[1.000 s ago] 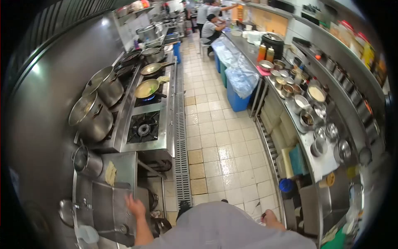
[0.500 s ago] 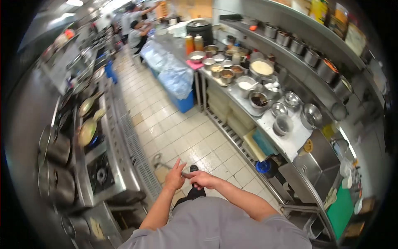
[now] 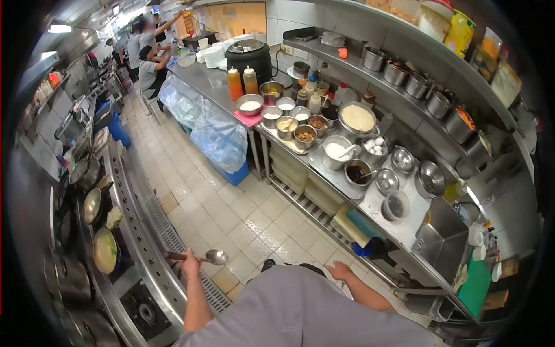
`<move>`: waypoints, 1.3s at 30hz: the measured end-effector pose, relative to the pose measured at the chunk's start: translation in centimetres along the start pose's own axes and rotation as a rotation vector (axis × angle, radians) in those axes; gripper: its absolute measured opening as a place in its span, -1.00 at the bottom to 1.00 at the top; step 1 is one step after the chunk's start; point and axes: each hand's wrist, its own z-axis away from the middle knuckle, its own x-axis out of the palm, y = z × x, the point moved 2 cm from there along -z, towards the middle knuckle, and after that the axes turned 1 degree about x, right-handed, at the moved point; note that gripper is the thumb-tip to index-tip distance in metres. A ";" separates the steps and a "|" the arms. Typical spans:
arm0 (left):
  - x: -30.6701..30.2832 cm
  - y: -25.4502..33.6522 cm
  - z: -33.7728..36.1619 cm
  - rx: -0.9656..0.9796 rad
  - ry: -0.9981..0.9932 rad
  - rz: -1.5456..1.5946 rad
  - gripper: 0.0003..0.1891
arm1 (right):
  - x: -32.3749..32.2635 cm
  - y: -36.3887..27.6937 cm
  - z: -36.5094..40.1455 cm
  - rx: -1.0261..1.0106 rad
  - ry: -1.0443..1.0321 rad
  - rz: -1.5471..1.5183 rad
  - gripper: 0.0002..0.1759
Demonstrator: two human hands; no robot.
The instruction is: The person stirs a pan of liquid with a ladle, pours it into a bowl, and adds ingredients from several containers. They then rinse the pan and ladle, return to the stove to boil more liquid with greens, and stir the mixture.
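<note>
My left hand (image 3: 189,265) is closed around the handle of a metal ladle (image 3: 216,257), whose dark wooden grip end sticks out toward the stove. The ladle's round bowl points right, over the tiled floor. My right hand (image 3: 340,270) hangs low at my right side, fingers loosely extended, holding nothing I can see. Left of my left hand, a pan (image 3: 105,250) with pale contents and some green sits on the stove. A second pan (image 3: 92,205) lies behind it, with a crumpled cloth (image 3: 114,218) close by.
The stove (image 3: 156,260) runs along my left, with a bare burner (image 3: 145,312) nearest me. On my right, a steel counter (image 3: 370,199) carries several bowls of ingredients, beside a sink (image 3: 442,237). A plastic-covered blue bin (image 3: 234,175) stands ahead. Several people work farther back.
My hands have moved apart: the left went toward the stove with the ladle, the right came away to my right side. The ladle's bowl swung from pointing left to pointing right.
</note>
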 end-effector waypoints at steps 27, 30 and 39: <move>31.5 22.5 -9.1 0.337 -0.204 0.163 -0.71 | -49.1 -40.7 -42.7 -0.230 0.150 -1.065 -0.73; 32.8 24.4 -10.9 0.331 -0.235 0.139 -0.70 | -47.9 -40.0 -39.7 -0.687 0.852 -0.572 -0.63; 39.3 30.0 -14.6 0.437 -0.500 -0.035 -0.65 | -45.9 -39.3 -39.1 -0.221 0.826 -1.252 -0.68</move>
